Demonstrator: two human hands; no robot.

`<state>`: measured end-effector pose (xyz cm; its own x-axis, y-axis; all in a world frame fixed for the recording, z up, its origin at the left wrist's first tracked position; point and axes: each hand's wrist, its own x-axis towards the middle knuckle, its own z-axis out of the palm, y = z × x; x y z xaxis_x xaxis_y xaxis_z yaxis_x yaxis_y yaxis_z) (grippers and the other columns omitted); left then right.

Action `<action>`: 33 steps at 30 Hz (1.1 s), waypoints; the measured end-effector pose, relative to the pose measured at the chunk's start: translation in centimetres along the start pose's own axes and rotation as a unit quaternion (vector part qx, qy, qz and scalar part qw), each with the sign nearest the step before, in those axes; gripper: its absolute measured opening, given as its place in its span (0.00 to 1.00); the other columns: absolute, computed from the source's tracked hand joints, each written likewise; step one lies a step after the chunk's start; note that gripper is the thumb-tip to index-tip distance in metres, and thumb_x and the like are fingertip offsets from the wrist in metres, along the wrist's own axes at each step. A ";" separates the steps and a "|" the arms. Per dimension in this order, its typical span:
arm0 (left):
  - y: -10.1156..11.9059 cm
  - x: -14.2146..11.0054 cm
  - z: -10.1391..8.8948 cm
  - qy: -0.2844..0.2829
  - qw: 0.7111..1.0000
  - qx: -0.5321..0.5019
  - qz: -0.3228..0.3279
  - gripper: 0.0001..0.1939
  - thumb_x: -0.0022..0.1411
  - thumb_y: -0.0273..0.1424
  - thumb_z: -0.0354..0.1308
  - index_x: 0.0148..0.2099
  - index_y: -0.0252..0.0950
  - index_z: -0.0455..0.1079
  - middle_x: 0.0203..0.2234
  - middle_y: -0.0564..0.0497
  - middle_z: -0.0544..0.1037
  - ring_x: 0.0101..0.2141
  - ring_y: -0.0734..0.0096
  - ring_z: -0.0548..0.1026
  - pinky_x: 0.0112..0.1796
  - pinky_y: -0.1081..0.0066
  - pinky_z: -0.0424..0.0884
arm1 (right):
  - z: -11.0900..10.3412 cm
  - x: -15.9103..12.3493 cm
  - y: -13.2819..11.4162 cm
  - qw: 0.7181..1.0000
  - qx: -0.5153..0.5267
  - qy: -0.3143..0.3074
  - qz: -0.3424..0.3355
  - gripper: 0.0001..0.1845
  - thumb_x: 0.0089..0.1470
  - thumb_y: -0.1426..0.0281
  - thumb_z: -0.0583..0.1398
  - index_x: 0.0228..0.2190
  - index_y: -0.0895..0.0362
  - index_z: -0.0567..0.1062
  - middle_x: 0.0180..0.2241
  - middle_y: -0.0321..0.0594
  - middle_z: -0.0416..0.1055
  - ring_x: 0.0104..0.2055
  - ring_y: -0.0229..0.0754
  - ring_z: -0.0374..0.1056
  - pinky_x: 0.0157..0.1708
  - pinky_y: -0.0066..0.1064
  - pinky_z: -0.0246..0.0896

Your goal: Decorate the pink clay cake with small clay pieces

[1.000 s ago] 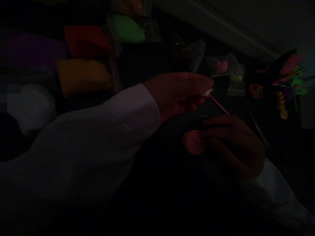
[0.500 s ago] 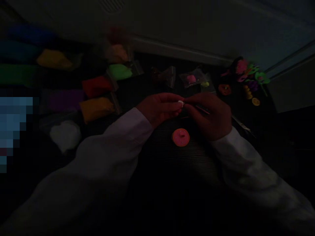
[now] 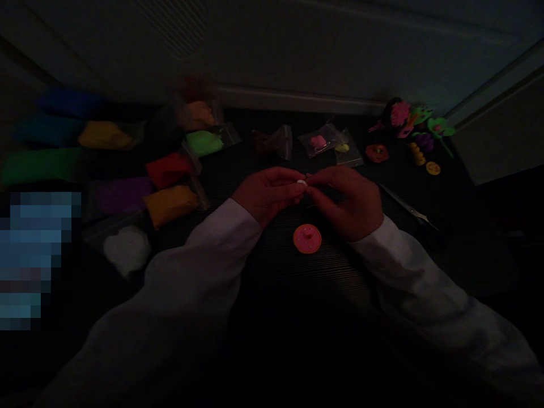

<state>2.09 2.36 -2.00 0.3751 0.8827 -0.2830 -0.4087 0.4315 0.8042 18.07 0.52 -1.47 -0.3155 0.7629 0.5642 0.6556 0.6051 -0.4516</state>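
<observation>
A small piece of white modelling clay (image 3: 301,183) shows between the fingertips of both hands. My left hand (image 3: 272,195) is closed in a pinch on it. From the other side, my right hand (image 3: 348,198) has thumb and forefinger pressed at the same piece. Just below the hands lies a round pink clay disc (image 3: 306,238) with an orange rim, pale dots and a small raised knob. The picture is dark, so the exact shape of the white piece is hard to make out.
Bags of coloured clay, such as orange (image 3: 170,204), red (image 3: 169,169) and white (image 3: 126,249), lie at the left. Scissors (image 3: 419,214) rest right of my hand. Clay flowers (image 3: 400,113) and a red clay piece (image 3: 377,152) stand at the back right. A wall (image 3: 297,51) bounds the table's rear.
The view has shifted slightly. Both hands still meet at the white clay, whose visible shape looks a little rounder. The pink disc stays on the table.
</observation>
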 end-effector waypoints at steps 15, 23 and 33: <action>-0.5 0.6 -0.4 -0.012 1.000 0.001 -0.001 0.08 0.41 0.22 0.63 0.28 0.32 0.70 0.20 0.57 0.75 0.22 0.83 0.71 0.28 0.78 0.66 | -0.2 -0.3 0.0 0.999 -0.030 -0.014 -0.010 0.06 0.50 0.69 0.58 0.32 0.56 0.73 0.33 0.37 0.75 0.37 0.38 0.70 0.38 0.32 0.61; -0.3 0.5 -0.3 -0.011 1.000 -0.004 -0.016 0.07 0.42 0.20 0.62 0.27 0.31 0.69 0.19 0.57 0.74 0.21 0.82 0.71 0.26 0.78 0.65 | -0.2 -0.5 0.1 0.994 -0.103 -0.023 -0.035 0.07 0.52 0.69 0.57 0.32 0.56 0.73 0.33 0.39 0.75 0.37 0.41 0.69 0.37 0.34 0.60; -0.2 0.5 -0.2 -0.006 1.000 -0.006 -0.028 0.08 0.42 0.21 0.63 0.28 0.31 0.69 0.19 0.57 0.74 0.22 0.83 0.71 0.27 0.78 0.65 | -0.3 -0.5 0.0 0.997 -0.075 -0.016 -0.025 0.07 0.49 0.69 0.59 0.32 0.57 0.73 0.33 0.40 0.75 0.38 0.41 0.69 0.39 0.34 0.61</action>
<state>2.17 2.74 -2.43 0.4077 0.8545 -0.3219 -0.3964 0.4832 0.7806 18.44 0.03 -1.53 -0.3703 0.7411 0.5600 0.7335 0.6032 -0.3133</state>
